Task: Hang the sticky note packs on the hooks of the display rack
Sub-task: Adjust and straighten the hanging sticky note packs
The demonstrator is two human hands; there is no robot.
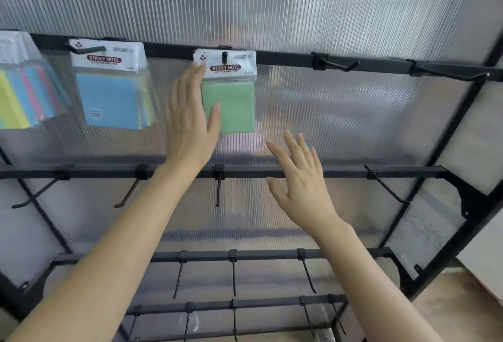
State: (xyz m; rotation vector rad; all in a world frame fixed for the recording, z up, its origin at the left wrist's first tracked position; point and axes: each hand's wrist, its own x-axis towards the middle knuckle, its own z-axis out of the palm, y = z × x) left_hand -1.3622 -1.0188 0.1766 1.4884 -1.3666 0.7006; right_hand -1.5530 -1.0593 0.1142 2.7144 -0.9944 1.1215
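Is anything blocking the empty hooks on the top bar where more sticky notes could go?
Nothing visible does. The two bare hooks on the top bar stick out clear, to the right of the green pack. Both hands, left hand and right hand, are open and lower down.

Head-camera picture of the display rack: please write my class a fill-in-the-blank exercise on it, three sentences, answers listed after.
1. The pack hanging on the hook nearest the left hand holds notes coloured ____.
2. On the top rail, to the right of that pack, the number of hooks with nothing on them is ____.
3. The right hand is open and holds ____.

Missing words: green; two; nothing
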